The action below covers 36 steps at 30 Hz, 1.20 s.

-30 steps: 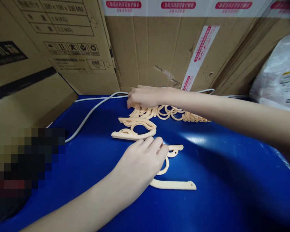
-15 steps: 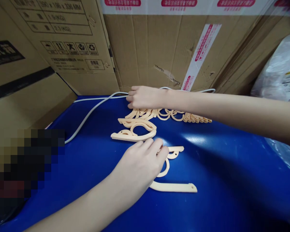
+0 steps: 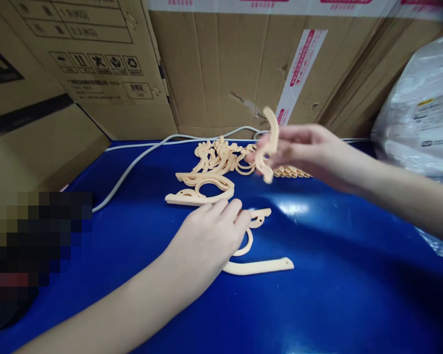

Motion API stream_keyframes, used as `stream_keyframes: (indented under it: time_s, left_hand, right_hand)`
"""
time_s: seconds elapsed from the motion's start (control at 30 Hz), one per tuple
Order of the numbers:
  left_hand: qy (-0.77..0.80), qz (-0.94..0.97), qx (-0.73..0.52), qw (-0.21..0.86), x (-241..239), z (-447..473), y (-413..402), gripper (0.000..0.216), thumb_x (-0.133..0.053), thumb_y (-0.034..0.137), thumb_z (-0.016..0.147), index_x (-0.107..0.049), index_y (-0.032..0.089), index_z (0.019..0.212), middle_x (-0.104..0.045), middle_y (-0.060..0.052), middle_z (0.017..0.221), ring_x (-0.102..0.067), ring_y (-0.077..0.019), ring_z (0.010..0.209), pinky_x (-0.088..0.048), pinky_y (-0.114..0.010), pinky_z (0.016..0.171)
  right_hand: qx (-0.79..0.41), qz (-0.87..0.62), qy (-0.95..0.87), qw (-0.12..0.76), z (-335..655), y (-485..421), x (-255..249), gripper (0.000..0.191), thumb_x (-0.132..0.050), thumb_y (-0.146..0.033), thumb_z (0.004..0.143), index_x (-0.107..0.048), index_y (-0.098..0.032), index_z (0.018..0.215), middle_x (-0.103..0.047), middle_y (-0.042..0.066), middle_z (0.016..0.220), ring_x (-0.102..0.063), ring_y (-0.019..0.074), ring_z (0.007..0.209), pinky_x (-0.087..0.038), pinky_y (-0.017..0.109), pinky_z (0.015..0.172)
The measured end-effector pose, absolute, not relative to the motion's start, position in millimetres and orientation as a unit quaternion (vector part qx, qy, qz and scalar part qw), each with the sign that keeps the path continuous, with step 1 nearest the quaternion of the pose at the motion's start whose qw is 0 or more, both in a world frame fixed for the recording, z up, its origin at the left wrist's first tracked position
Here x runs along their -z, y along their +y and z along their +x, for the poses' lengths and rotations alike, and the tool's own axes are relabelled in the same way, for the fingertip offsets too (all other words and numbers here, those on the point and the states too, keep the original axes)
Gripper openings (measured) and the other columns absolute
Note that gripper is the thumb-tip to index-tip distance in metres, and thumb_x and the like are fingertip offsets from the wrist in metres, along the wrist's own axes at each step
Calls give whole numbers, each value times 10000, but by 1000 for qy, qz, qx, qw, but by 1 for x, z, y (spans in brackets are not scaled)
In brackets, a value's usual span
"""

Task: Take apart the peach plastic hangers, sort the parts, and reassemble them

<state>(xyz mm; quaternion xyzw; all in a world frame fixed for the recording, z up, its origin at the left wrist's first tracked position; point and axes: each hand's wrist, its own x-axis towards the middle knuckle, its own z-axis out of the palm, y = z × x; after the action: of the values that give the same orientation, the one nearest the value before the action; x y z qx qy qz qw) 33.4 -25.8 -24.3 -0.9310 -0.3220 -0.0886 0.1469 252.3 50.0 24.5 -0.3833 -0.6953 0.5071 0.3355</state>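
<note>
My right hand [image 3: 306, 150] is raised above the blue table [image 3: 317, 275] and pinches a cream plastic hanger piece [image 3: 268, 142], held nearly upright. Behind it a row of several similar cream pieces [image 3: 221, 157] lies near the table's back edge. My left hand [image 3: 206, 243] rests palm down with curled fingers on a flat cream hanger part [image 3: 260, 265] in the middle of the table. Just beyond its fingertips lie two stacked hanger pieces [image 3: 201, 189].
Cardboard boxes [image 3: 221, 69] wall in the back and left sides. A white cable [image 3: 140, 157] runs along the table's back edge. A plastic-wrapped bag [image 3: 421, 108] sits at the right. A blurred dark patch [image 3: 33, 246] covers the lower left.
My right hand left the far row of pieces, drew back to the right and lifted one cream piece into the air. My left hand stayed on the flat hanger part.
</note>
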Motion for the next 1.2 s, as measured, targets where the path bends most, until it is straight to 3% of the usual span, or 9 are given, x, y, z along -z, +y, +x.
stream_keyframes:
  time_s: [0.17, 0.27, 0.37, 0.47, 0.6, 0.73, 0.9, 1.03, 1.2]
  left_hand:
    - [-322, -931, 113, 131, 22, 36, -29, 240, -486, 51, 868, -680, 110, 997, -682, -112, 979, -646, -287, 954, -557, -396, 788]
    - [-306, -939, 156, 20, 19, 40, -33, 253, -453, 131, 934, -657, 128, 1084, -664, -101, 1096, -604, -261, 1049, -522, -424, 920]
    - [-295, -935, 170, -103, 22, 45, -37, 230, -504, 279, 958, -630, 156, 1107, -619, -95, 1243, -532, -237, 1202, -461, -414, 1040]
    - [-288, -934, 144, -156, 30, 47, -38, 270, -596, 376, 915, -607, 165, 1083, -558, -116, 1368, -434, -254, 1346, -413, -436, 1109]
    - [-266, -943, 131, -151, 37, 47, -33, 158, -545, 316, 950, -589, 170, 989, -533, -138, 1406, -395, -254, 1395, -405, -448, 1124]
    - [-245, -954, 123, -117, 38, 46, -30, 183, -457, 273, 995, -602, 167, 961, -557, -132, 1369, -428, -257, 1365, -419, -453, 1107]
    - [-252, -954, 127, -100, 39, 47, -29, 246, -399, 292, 1022, -604, 158, 1015, -567, -123, 1359, -429, -265, 1362, -400, -463, 1123]
    - [-265, -950, 123, -114, 39, 48, -29, 256, -381, 295, 1026, -584, 157, 951, -558, -121, 1366, -419, -265, 1366, -400, -455, 1129]
    - [-263, -948, 137, -115, 38, 47, -29, 252, -382, 291, 1026, -562, 156, 913, -558, -131, 1362, -427, -266, 1355, -402, -462, 1130]
  right_hand:
    - [-631, -453, -545, 316, 283, -19, 17, 79, -692, -321, 836, -742, -296, 893, -767, 32, 926, -715, 191, 799, -559, 350, 821]
    - [-555, -477, -585, 349, 292, -28, 27, 18, -757, -336, 766, -768, -340, 779, -726, 15, 979, -670, 198, 894, -531, 339, 846]
    - [-496, -502, -592, 390, 297, -25, 28, 56, -735, -320, 778, -752, -356, 738, -651, 6, 826, -570, 165, 704, -498, 313, 665]
    - [-528, -476, -572, 409, 301, -24, 26, 56, -704, -369, 806, -753, -369, 832, -615, 11, 753, -555, 167, 679, -500, 323, 675]
    - [-555, -417, -603, 392, 305, -27, 22, 360, -680, -604, 774, -765, -370, 1033, -691, 62, 1068, -638, 235, 888, -530, 403, 842]
    - [-494, -469, -636, 363, 308, -28, 24, 154, -726, -443, 810, -717, -339, 924, -715, 34, 912, -670, 207, 830, -529, 360, 782]
    - [-430, -480, -699, 311, 307, -27, 32, 282, -604, -404, 894, -612, -339, 1169, -672, 16, 887, -630, 183, 772, -493, 318, 693]
    - [-359, -500, -743, 263, 306, -30, 32, 166, -562, -448, 902, -642, -303, 887, -562, -11, 736, -500, 164, 632, -387, 290, 568]
    - [-321, -469, -797, 203, 303, -32, 31, 312, -512, -434, 931, -495, -255, 677, -475, -15, 596, -430, 163, 526, -323, 305, 528]
